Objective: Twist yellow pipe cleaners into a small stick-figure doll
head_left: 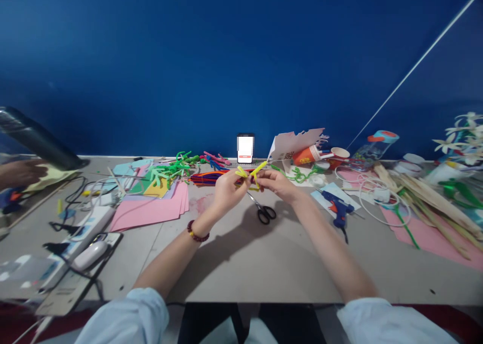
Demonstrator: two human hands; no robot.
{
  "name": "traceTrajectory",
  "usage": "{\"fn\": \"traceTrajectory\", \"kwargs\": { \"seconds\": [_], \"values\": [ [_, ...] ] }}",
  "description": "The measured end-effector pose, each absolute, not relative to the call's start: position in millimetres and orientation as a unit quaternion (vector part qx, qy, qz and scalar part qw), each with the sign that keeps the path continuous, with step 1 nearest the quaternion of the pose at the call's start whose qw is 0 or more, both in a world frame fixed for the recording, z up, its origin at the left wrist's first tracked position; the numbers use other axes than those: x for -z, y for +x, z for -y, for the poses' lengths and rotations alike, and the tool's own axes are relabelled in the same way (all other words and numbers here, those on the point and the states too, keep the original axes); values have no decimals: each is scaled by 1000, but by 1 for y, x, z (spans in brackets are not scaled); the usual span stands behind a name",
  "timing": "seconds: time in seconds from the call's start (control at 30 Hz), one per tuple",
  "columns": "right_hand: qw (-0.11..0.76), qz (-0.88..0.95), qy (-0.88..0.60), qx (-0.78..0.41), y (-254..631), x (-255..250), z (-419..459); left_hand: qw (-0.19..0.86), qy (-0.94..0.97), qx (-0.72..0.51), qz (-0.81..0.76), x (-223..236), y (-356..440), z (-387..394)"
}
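Note:
Yellow pipe cleaners [260, 168], bent into loops and crossing pieces, are held up between my two hands above the middle of the table. My left hand [230, 189] is closed around the left part, its fingertips pinching near the crossing. My right hand [278, 184] pinches the same yellow piece from the right. Just below lie scissors [266, 213] with black handles, their blades pointing up toward my hands. Behind my left hand is a bundle of orange and purple pipe cleaners [204, 177].
A lit phone [245, 149] stands against the blue wall. Pink paper [149, 213] and green pipe cleaners [181, 164] lie left. On the right are a blue glue gun [338, 207], paper cups [306, 155] and cables. A power strip [81, 243] and another person's hand [26, 174] are far left.

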State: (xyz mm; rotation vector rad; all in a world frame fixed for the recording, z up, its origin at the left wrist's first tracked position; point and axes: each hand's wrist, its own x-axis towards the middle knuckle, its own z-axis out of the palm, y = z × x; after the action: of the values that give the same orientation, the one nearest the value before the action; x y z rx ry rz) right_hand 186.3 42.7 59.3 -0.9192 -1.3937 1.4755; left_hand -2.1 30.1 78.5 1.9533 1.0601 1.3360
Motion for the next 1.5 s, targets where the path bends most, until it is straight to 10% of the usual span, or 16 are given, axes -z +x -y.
{"fn": "traceTrajectory", "kwargs": {
  "seconds": [0.53, 1.03, 1.5],
  "values": [
    [435, 589, -371, -572, 195, -59, -46, 657, 549, -421, -300, -79, 1, -36],
    [244, 699, -355, -571, 202, -64, -40, 593, 756, -158, -230, -95, -23, -41],
    [365, 735, -477, -315, 177, -66, -29, 409, 783, -244, -400, -58, -14, -61]
  ]
}}
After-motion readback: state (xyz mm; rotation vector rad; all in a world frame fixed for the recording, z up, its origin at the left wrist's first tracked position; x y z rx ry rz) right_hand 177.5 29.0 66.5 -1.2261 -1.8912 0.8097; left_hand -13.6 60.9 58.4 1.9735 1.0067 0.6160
